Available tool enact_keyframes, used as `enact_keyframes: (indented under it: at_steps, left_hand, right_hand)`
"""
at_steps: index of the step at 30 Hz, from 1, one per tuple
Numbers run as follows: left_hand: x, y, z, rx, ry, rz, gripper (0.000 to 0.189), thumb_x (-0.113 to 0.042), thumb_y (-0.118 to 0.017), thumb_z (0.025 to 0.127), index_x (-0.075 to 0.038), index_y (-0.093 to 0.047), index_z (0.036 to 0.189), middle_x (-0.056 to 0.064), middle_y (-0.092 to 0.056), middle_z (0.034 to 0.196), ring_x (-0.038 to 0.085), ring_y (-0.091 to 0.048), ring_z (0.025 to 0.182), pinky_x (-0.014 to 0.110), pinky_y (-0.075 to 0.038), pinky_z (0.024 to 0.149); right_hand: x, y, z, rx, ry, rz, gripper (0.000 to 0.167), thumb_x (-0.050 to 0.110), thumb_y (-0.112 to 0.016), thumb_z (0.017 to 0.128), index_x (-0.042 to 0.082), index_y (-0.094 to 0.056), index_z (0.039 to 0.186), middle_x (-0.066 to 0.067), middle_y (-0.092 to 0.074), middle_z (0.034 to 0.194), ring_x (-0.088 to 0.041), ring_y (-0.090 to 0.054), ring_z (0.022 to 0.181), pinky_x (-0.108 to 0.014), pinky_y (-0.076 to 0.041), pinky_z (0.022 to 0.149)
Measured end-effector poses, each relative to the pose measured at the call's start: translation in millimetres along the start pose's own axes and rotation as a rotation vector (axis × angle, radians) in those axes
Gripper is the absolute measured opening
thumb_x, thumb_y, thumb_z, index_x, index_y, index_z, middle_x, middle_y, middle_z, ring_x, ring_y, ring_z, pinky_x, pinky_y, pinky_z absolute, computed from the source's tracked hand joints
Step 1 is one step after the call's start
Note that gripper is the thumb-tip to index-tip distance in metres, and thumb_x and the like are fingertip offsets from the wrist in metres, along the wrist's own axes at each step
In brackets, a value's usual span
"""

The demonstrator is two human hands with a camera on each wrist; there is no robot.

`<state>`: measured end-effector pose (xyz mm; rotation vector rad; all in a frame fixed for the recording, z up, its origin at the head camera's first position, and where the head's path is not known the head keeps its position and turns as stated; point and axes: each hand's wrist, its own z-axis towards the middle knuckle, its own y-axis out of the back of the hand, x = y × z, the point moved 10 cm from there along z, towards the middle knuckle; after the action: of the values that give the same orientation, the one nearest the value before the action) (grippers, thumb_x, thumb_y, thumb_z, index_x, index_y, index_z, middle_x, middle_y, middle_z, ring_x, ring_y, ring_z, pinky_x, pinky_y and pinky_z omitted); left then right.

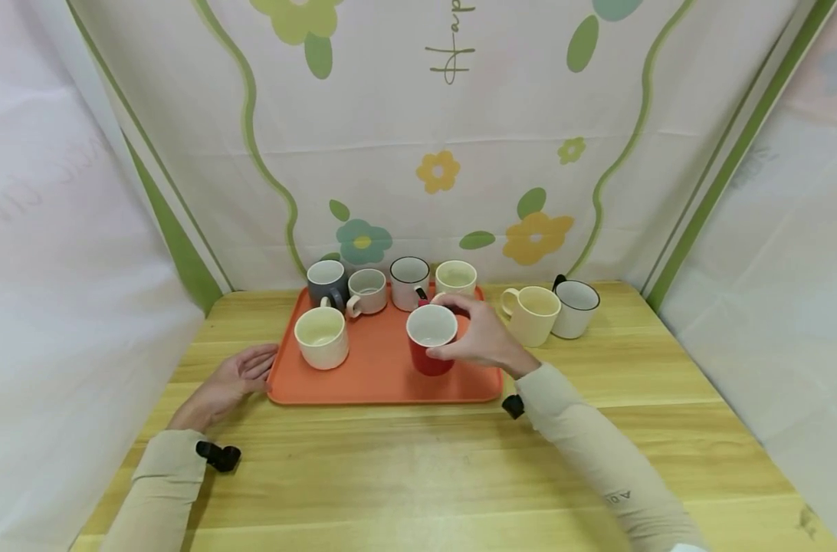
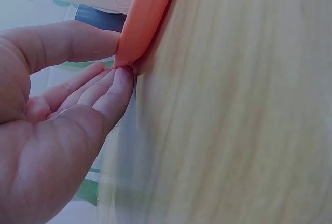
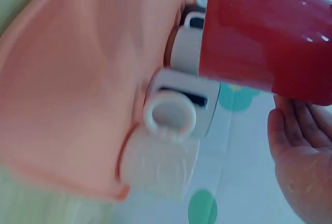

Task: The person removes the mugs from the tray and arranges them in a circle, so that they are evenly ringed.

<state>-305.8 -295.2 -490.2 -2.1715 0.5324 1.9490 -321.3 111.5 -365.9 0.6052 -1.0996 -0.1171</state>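
A red mug with a white inside is gripped by my right hand, thumb and fingers about its side. It is over the right half of the orange tray and appears raised off it; the right wrist view shows the red mug large and close. My left hand rests at the tray's near-left corner, its rather straight fingers touching the rim, also seen on the tray in the left wrist view. Nearest that hand on the tray stands a cream mug.
Along the tray's back stand a grey-blue mug, a small pale mug, a black-rimmed white mug and a cream mug. Right of the tray are a yellow mug and a black-rimmed white mug. Patterned cloth hangs behind.
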Motion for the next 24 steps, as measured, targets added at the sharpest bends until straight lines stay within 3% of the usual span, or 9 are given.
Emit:
enact_keyframes:
  at_steps: [3, 5, 11, 15, 24]
  left_hand:
    - [1.0, 1.7, -0.9, -0.010, 0.009, 0.008, 0.090, 0.016, -0.063, 0.090, 0.011, -0.013, 0.165, 0.036, -0.011, 0.172, -0.006, -0.049, 0.140, 0.014, -0.051, 0.107]
    - [1.7, 2.3, -1.4, -0.012, 0.016, 0.018, 0.089, 0.015, -0.063, 0.091, 0.010, -0.013, 0.165, 0.035, -0.012, 0.172, 0.006, -0.044, 0.150, 0.014, -0.050, 0.107]
    - [2.1, 1.0, 1.7, -0.010, 0.028, 0.017, 0.089, 0.015, -0.062, 0.092, 0.009, -0.013, 0.166, 0.033, -0.013, 0.173, 0.044, -0.017, 0.159, 0.014, -0.050, 0.107]
    - [2.0, 0.0, 3.5, -0.016, 0.030, 0.009, 0.087, 0.016, -0.061, 0.093, 0.009, -0.014, 0.166, 0.033, -0.013, 0.173, 0.048, -0.012, 0.158, 0.013, -0.051, 0.106]
    - [1.7, 0.4, 1.3, -0.016, 0.030, 0.001, 0.088, 0.015, -0.061, 0.092, 0.009, -0.014, 0.166, 0.033, -0.012, 0.173, 0.049, -0.011, 0.158, 0.012, -0.050, 0.105]
  right_hand:
    - [0.5, 16.0, -9.0, 0.011, 0.018, -0.033, 0.069, 0.026, -0.100, 0.068, 0.025, -0.070, 0.130, 0.005, -0.073, 0.125, -0.019, -0.067, 0.116, -0.047, -0.056, 0.105]
    - [0.4, 26.2, -16.3, 0.016, 0.016, -0.047, 0.070, 0.026, -0.100, 0.068, 0.024, -0.070, 0.131, 0.004, -0.074, 0.123, -0.020, -0.068, 0.115, -0.047, -0.056, 0.103]
    - [-5.3, 57.4, -42.2, -0.002, 0.000, -0.076, 0.068, 0.022, -0.100, 0.068, 0.017, -0.071, 0.129, -0.002, -0.075, 0.119, -0.022, -0.068, 0.110, -0.035, -0.057, 0.099]
    - [-15.2, 78.7, -62.2, -0.015, -0.025, -0.104, 0.069, 0.020, -0.100, 0.069, 0.015, -0.070, 0.131, -0.005, -0.074, 0.123, -0.020, -0.068, 0.110, -0.022, -0.055, 0.097]
    - [-40.7, 137.7, -109.3, -0.067, -0.105, -0.255, 0.068, 0.020, -0.098, 0.073, 0.014, -0.069, 0.134, -0.006, -0.072, 0.125, 0.002, -0.064, 0.106, -0.013, -0.053, 0.089]
